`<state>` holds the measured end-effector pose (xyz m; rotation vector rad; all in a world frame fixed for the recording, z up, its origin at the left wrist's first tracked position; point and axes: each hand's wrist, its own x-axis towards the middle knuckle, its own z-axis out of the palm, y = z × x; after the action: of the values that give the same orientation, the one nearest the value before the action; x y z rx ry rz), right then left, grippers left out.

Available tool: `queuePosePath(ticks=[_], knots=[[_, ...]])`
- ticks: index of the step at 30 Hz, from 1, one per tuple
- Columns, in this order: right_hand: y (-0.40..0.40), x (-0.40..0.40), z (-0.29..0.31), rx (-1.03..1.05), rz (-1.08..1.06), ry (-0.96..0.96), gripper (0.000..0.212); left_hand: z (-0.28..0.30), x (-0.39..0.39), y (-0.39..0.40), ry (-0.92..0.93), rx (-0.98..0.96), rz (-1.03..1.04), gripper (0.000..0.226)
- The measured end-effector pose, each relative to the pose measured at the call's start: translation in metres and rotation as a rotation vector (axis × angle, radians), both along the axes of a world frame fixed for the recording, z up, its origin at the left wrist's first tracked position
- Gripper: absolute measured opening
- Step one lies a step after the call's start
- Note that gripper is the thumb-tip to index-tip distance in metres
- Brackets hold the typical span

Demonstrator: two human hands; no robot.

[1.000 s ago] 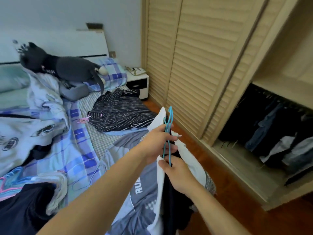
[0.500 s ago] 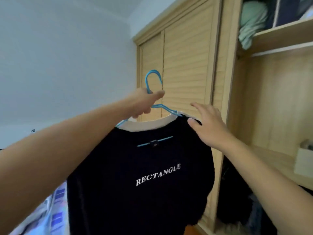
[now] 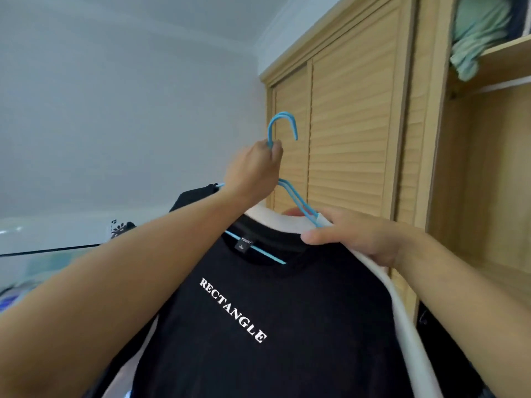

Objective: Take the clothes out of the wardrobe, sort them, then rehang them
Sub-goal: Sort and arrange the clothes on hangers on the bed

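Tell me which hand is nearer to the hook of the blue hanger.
Left. The left hand grips the neck just below the hook of the blue hanger. The right hand is lower, holding the shoulder of the black shirt at the hanger's arm.

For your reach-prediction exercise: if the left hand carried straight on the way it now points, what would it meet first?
Probably the louvred wardrobe door. The left hand, gripping the blue hangers, points up and forward at it; nothing shows between, though depth is unclear.
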<state>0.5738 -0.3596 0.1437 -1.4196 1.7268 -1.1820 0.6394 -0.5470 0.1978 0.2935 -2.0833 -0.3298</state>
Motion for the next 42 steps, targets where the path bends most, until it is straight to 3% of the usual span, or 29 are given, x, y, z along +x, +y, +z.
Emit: queuePosePath(ticks=[3, 5, 10, 14, 17, 20, 24, 27, 32, 38, 42], knots=[[-0.016, 0.012, -0.005, -0.153, 0.057, -0.297, 0.022, 0.0, 0.001, 0.013, 0.068, 0.046, -0.091, 0.045], [-0.022, 0.012, -0.012, -0.249, 0.061, -0.324, 0.013, 0.001, 0.001, 0.017, 0.071, 0.091, -0.139, 0.05], [-0.026, 0.0, -0.034, -0.358, 0.049, -0.482, 0.023, -0.007, -0.009, 0.011, -0.016, 0.064, -0.182, 0.054], [-0.024, -0.011, -0.042, -0.305, -0.017, -0.375, 0.035, -0.026, -0.034, 0.001, -0.026, 0.145, -0.185, 0.058], [-0.026, -0.012, -0.044, -0.331, -0.029, -0.45, 0.049, -0.035, -0.052, -0.002, -0.008, 0.192, -0.238, 0.05], [-0.03, -0.017, -0.047, -0.327, -0.036, -0.471, 0.033, -0.043, -0.057, -0.011, -0.037, 0.166, -0.269, 0.048], [-0.04, -0.025, -0.049, -0.267, -0.186, -0.235, 0.036, -0.063, -0.042, -0.051, -0.052, 0.257, -0.22, 0.051], [-0.062, -0.027, -0.058, -0.279, -0.295, -0.259, 0.034, -0.08, -0.011, -0.093, 0.07, 0.389, -0.018, 0.052], [-0.129, -0.017, -0.083, -0.197, -0.467, -0.081, 0.026, -0.078, 0.064, -0.154, 0.141, 0.243, 0.363, 0.057], [-0.202, 0.01, -0.097, -0.214, -0.529, 0.126, 0.023, -0.067, 0.168, -0.226, -0.016, 0.113, 0.789, 0.059], [-0.25, 0.053, -0.096, -0.265, -0.532, 0.157, 0.023, -0.072, 0.234, -0.286, -0.13, 0.23, 0.953, 0.058]])
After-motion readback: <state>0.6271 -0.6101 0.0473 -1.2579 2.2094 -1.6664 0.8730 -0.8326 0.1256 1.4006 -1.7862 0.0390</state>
